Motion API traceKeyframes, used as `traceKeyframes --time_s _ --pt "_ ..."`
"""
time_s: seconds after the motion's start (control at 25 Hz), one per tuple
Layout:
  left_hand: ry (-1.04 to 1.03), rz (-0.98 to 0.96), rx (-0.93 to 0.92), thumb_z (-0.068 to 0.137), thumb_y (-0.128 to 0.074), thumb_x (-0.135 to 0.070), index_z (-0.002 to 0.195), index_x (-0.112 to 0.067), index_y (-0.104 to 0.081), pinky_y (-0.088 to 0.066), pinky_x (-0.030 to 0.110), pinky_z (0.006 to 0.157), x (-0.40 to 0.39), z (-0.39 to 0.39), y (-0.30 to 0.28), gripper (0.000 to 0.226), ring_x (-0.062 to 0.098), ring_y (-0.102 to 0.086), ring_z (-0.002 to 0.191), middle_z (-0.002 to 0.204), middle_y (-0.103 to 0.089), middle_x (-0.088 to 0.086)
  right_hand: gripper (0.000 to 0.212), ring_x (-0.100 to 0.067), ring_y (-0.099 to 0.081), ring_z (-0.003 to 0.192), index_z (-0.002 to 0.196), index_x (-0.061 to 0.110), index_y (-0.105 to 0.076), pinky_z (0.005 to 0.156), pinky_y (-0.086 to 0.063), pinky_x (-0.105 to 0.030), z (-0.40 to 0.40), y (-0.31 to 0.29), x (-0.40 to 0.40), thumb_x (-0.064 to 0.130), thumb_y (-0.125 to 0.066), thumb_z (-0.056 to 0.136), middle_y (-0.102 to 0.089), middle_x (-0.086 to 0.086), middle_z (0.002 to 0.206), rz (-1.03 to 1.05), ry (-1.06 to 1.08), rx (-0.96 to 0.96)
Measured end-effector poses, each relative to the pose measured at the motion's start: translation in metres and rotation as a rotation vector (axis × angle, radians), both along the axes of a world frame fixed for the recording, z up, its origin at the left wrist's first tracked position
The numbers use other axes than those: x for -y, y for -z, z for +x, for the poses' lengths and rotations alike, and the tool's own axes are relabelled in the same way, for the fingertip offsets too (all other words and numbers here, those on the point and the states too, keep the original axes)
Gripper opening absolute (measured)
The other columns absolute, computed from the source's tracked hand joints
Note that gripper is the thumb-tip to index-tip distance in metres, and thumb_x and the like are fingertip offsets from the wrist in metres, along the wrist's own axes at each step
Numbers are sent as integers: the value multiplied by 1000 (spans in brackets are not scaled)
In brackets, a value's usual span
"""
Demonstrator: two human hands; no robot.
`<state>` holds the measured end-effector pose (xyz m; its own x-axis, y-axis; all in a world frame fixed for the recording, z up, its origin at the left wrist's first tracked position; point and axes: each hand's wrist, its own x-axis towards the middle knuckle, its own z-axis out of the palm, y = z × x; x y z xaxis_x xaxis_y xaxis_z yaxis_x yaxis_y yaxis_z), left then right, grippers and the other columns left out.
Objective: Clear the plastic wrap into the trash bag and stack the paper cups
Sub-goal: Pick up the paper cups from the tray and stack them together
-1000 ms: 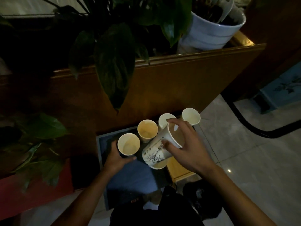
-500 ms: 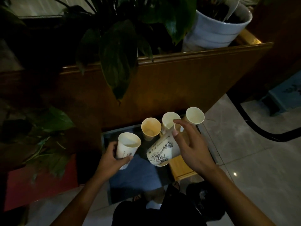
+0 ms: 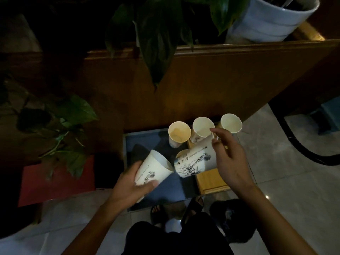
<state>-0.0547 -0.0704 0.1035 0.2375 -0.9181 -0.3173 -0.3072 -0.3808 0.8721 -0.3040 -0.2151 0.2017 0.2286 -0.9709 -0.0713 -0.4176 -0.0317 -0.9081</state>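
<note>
Stacking step: left hand (image 3: 128,188) gripping tilted cup (image 3: 152,170), right hand (image 3: 231,162) gripping printed cup (image 3: 195,162); next, prob. nesting right's base into left's mouth.

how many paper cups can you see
5, maybe more hidden: one in the left hand, one in the right hand, three standing behind; a rim hints at another.

A pale ribbed plant pot (image 3: 270,24) sits upper right on a wooden counter (image 3: 211,74), dark leaves (image 3: 156,39) drooping at top centre.
</note>
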Motion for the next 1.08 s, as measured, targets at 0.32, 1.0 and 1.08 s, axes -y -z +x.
traceKeyframes --time_s 0.32,1.0,1.08 --pt "143 -47 151 49 -77 -80 125 -60 -43 -59 26 72 6 -22 -15 85 -8 -64 94 109 -62 -33 33 -4 -64 102 120 33 -64 75 -57 -26 -1 -9 -9 49 -48 96 -66 16 112 -66 73 61" --pt "214 -152 391 43 -76 -79 119 -56 -39 -54 25 71 6 -40 -71 88 -9 -57 89 107 -49 -37 31 -9 -63 112 118 40 -64 91 -56 -42 28 -8 -54 48 -49 92 -67 17 118 38 -91 161" --pt "208 -168 400 43 -75 -78 114 -63 -37 -55 25 70 6 -41 -73 82 -8 -58 88 107 -50 -37 31 -7 -62 114 118 40 -64 92 -55 -39 31 -9 -56 49 -48 93 -66 19 118 15 -100 140"
